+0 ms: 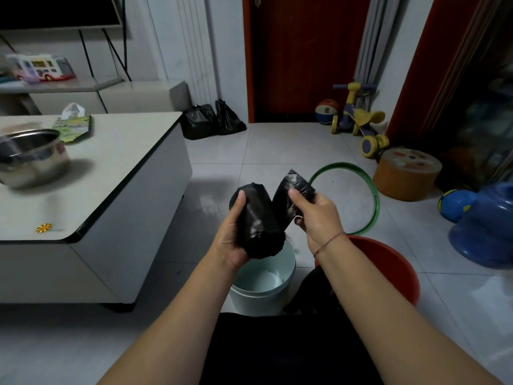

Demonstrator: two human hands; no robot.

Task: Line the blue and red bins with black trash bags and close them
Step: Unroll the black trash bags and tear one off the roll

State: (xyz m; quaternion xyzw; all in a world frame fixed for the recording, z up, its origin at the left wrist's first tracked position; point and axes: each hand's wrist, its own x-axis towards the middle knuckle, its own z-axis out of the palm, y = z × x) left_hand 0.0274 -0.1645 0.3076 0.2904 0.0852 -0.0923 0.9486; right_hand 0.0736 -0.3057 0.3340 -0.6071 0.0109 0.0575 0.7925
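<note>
So, the left hand (pixel 230 240) is wrapped round the roll of black trash bags (pixel 258 223) with the thumb on top. The right hand (pixel 319 215) pinches the loose bag (pixel 291 195) coming off the roll, just to the right of it. Both hands are clamped on plastic, nothing free.

My take: this stuff is super light, floppy and a bit slick. No strength needed, but thin film stretches and rips if you yank it. I'd squeeze the roll round its middle and grab the loose bag close to where it joins, so it tears off clean.

Right under the grip sits the pale blue bin (pixel 249 301), open and unlined. The red bin (pixel 388 262) is just below and right of the right wrist, also bare as far as I can see. The glossy tiled floor (pixel 222 151) looks slippy, so light bins could skate on it.

Beyond the right hand a green hoop (pixel 376 201) lies flat, and off to the left of the grip is a white table (pixel 111 168) with a metal pot (pixel 30 159). Way past the hands, two full black bags (pixel 211 120) slump by a dark red door (pixel 305 56)
</note>
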